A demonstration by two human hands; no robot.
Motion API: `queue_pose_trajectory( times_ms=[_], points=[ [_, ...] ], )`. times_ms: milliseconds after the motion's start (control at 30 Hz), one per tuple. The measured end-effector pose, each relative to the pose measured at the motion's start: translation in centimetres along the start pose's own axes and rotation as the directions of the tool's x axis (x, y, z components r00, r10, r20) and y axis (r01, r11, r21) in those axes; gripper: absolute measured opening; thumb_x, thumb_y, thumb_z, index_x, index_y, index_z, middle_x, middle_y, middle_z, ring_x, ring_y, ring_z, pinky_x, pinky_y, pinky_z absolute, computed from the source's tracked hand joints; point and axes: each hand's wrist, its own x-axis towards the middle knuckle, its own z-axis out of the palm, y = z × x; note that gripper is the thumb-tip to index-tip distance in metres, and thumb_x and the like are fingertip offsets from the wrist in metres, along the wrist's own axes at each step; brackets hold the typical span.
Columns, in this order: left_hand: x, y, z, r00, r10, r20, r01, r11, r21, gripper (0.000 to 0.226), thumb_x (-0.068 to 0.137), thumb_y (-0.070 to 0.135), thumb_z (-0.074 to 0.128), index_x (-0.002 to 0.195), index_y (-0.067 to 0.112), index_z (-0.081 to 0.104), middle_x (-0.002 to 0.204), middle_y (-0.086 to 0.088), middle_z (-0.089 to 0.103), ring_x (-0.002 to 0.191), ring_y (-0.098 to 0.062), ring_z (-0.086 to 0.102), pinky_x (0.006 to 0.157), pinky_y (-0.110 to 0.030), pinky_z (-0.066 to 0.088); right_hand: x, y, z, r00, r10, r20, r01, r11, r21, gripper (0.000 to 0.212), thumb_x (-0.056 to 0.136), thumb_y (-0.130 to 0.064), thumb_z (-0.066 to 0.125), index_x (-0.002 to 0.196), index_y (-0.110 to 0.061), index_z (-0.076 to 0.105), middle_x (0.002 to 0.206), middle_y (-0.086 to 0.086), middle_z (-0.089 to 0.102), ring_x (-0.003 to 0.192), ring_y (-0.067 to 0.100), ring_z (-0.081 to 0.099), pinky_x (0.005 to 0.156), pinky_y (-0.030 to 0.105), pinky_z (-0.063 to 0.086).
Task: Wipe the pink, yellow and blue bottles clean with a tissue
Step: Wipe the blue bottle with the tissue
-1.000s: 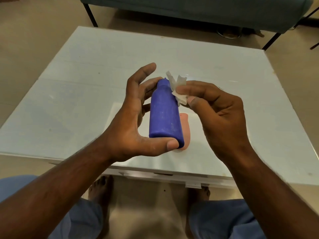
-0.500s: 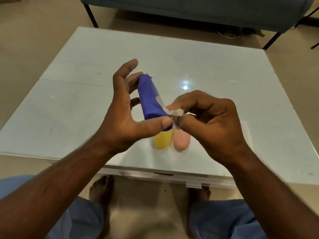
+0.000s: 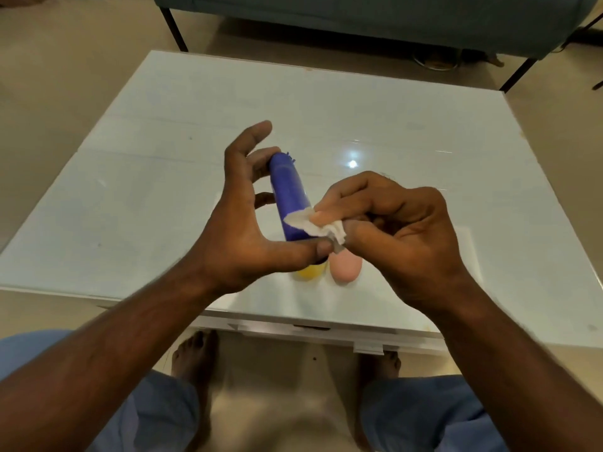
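My left hand [image 3: 241, 230] holds the blue bottle [image 3: 288, 190] above the white table [image 3: 137, 197], thumb at its near end and fingers behind its far end. The bottle points away from me, cap end far. My right hand [image 3: 388, 230] pinches a crumpled white tissue [image 3: 313, 225] and presses it on the near part of the blue bottle. Under my hands the yellow bottle [image 3: 310, 272] and the pink bottle [image 3: 346, 267] lie side by side on the table, mostly hidden.
A teal sofa [image 3: 375, 17] on dark legs stands beyond the table's far edge. My knees in blue trousers [image 3: 424, 415] and bare feet are below the table's near edge. A light reflection [image 3: 352, 163] shows on the glossy top.
The tissue has slid from the bottle's cap end down to its near part. The bottle has tilted further away from me, uncovering the yellow and pink bottles below.
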Motion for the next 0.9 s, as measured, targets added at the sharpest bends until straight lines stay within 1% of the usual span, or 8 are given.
queue_pose_trajectory(
  times_ms=[133, 200, 333, 433, 533, 667, 800, 900],
  points=[
    [-1.1, 0.8, 1.1, 0.989, 0.072, 0.127, -0.063, 0.995, -0.071, 0.140, 0.054, 0.060, 0.089, 0.158, 0.012, 0.009, 0.157, -0.010, 0.034, 0.144, -0.033, 0.043, 0.107, -0.050, 0.051, 0.3, 1.2, -0.4, 0.971, 0.162, -0.177, -0.179, 0.980, -0.082, 0.019, 0.096, -0.017, 0.067, 0.111, -0.016, 0.079, 0.107, 0.002, 0.078, 0.104, 0.019, 0.074, 0.089, 0.034, 0.065],
    [-1.2, 1.0, 1.4, 0.993, 0.061, 0.104, -0.047, 0.991, -0.128, 0.136, 0.057, 0.068, 0.085, 0.158, 0.016, 0.011, 0.155, -0.010, 0.036, 0.142, -0.035, 0.045, 0.106, -0.052, 0.051, 0.2, 1.5, -0.7, 0.969, 0.175, -0.177, -0.189, 0.980, -0.068, 0.020, 0.095, -0.016, 0.068, 0.111, -0.013, 0.079, 0.105, 0.002, 0.078, 0.103, 0.020, 0.075, 0.089, 0.036, 0.065],
    [-0.2, 0.9, 0.7, 0.994, -0.078, -0.074, 0.060, 0.974, -0.217, 0.128, 0.053, 0.075, 0.083, 0.154, 0.029, 0.020, 0.149, 0.000, 0.044, 0.133, -0.020, 0.055, 0.105, -0.044, 0.055, -0.1, 0.5, -0.3, 0.997, 0.073, -0.036, -0.068, 0.991, 0.116, 0.018, 0.089, -0.014, 0.068, 0.104, -0.017, 0.077, 0.095, 0.005, 0.076, 0.091, 0.021, 0.074, 0.082, 0.029, 0.060],
    [-0.1, 0.7, 0.6, 0.983, -0.123, -0.133, 0.090, 0.968, -0.234, 0.116, 0.057, 0.060, 0.084, 0.152, 0.032, 0.023, 0.147, 0.005, 0.047, 0.127, -0.011, 0.059, 0.099, -0.036, 0.058, 0.0, -0.1, 0.3, 1.000, 0.017, -0.010, -0.015, 0.975, 0.223, 0.015, 0.090, -0.007, 0.066, 0.098, -0.010, 0.079, 0.093, 0.001, 0.075, 0.088, 0.017, 0.073, 0.081, 0.027, 0.058],
    [-0.4, 1.0, 0.7, 0.987, -0.111, -0.119, 0.073, 0.956, -0.283, 0.118, 0.056, 0.068, 0.084, 0.151, 0.030, 0.023, 0.150, -0.003, 0.045, 0.130, -0.021, 0.058, 0.095, -0.033, 0.058, 0.0, 0.1, 0.6, 0.997, 0.053, -0.053, -0.040, 0.974, 0.223, 0.016, 0.093, -0.009, 0.066, 0.103, -0.011, 0.078, 0.097, 0.007, 0.076, 0.093, 0.023, 0.073, 0.085, 0.033, 0.060],
    [-1.1, 1.8, 1.1, 1.000, -0.020, 0.002, 0.019, 0.960, -0.279, 0.124, 0.060, 0.076, 0.079, 0.154, 0.024, 0.017, 0.152, -0.006, 0.040, 0.134, -0.032, 0.054, 0.094, -0.035, 0.057, 0.0, 0.8, 0.5, 0.962, 0.186, -0.199, -0.162, 0.978, 0.135, 0.016, 0.099, -0.004, 0.068, 0.112, -0.008, 0.078, 0.100, 0.015, 0.079, 0.095, 0.032, 0.074, 0.087, 0.034, 0.063],
    [-1.8, 2.6, 1.9, 0.997, -0.035, 0.069, 0.060, 0.911, -0.407, 0.121, 0.060, 0.075, 0.080, 0.153, 0.027, 0.020, 0.147, -0.005, 0.046, 0.120, -0.025, 0.062, 0.084, -0.028, 0.057, 0.3, 1.0, 0.3, 0.928, 0.252, -0.273, -0.220, 0.965, 0.143, 0.016, 0.099, -0.007, 0.070, 0.112, -0.013, 0.078, 0.100, -0.002, 0.082, 0.097, 0.019, 0.078, 0.086, 0.030, 0.063],
    [-1.7, 2.4, 2.0, 0.998, -0.065, 0.025, 0.069, 0.893, -0.445, 0.119, 0.057, 0.076, 0.081, 0.150, 0.027, 0.026, 0.143, 0.001, 0.050, 0.120, -0.024, 0.063, 0.084, -0.027, 0.057, 0.3, 1.1, 0.2, 0.928, 0.270, -0.256, -0.229, 0.957, 0.179, 0.015, 0.099, -0.004, 0.070, 0.109, -0.011, 0.078, 0.101, 0.004, 0.081, 0.096, 0.022, 0.078, 0.088, 0.036, 0.063]
  ],
)
